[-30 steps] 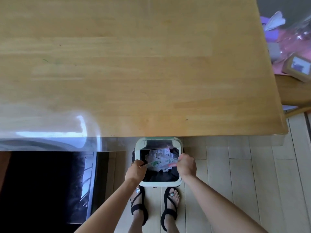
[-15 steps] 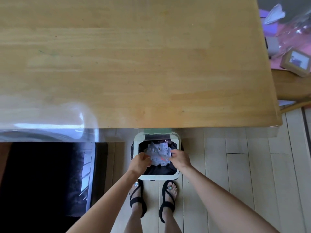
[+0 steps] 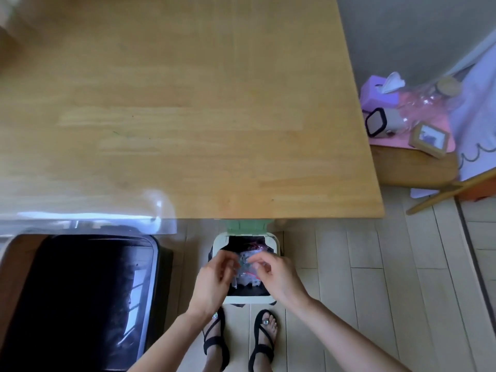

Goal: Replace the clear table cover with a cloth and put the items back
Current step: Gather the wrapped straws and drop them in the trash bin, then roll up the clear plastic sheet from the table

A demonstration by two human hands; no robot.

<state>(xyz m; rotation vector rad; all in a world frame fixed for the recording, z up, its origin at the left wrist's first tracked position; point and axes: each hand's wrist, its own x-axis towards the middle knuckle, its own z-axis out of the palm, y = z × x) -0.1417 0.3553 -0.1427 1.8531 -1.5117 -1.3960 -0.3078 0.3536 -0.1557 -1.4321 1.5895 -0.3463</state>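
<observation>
The wooden table is bare on its right part. The clear table cover lies over its left part, and its corner curls up and hangs past the near edge. Below the edge stands a white trash bin with an open green lid. Over the bin, my left hand and my right hand pinch a crumpled clear plastic scrap between their fingertips. A pink cloth lies on a stool at the right.
On the stool sit a purple tissue box, a small black-framed mirror, a glass jar and a wooden photo frame. A dark glossy chair seat stands at the lower left. My sandalled feet are behind the bin.
My hands came closer together over the bin and crumpled the plastic scrap smaller. My view swung right, so more of the stool shows.
</observation>
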